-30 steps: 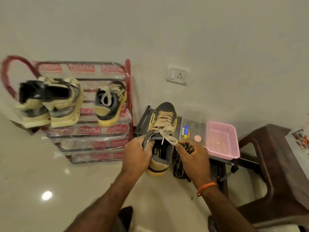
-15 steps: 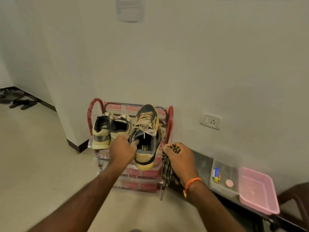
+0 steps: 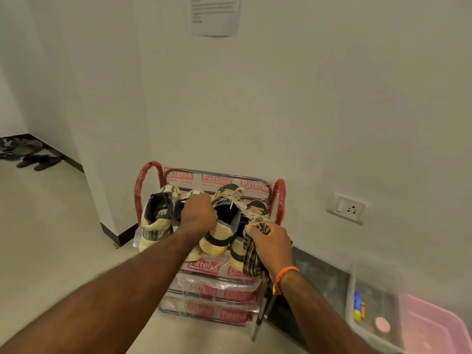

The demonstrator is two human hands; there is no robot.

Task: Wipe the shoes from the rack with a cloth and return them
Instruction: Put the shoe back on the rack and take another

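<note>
While the head camera looks down at a shoe rack (image 3: 279,198) against a white wall, these lines describe the moment.

Change: half a second ago the yellow-and-grey sneaker (image 3: 221,226) was held up in front of the rack; now it sits low on the rack's top tier, toe toward the wall, heel toward the person.
Meaning for the task: this shoe seems to be going back after wiping, so the return step looks nearly done for it.
Left hand (image 3: 198,213): fingers curled over the sneaker's left collar edge, gripping it; it has not let go.
Right hand (image 3: 270,238): fingers clenched around a dark checked cloth (image 3: 251,259), which hangs below the fist, just right of the sneaker.
Matching sneaker (image 3: 251,213): on the same tier, just right of the held sneaker, partly hidden by the right hand and cloth.
Other shoes (image 3: 155,221): a cream-and-grey pair on the same tier, left of the held sneaker; the nearer one is partly covered by the left hand.
Lower tiers: wrapped in clear plastic with red labels; no shoes visible there.
Right of the rack: a clear plastic box (image 3: 370,302) and a pink tray (image 3: 434,325) at the frame's lower right.
Likely next: release the sneaker and pick another shoe to wipe.
</note>
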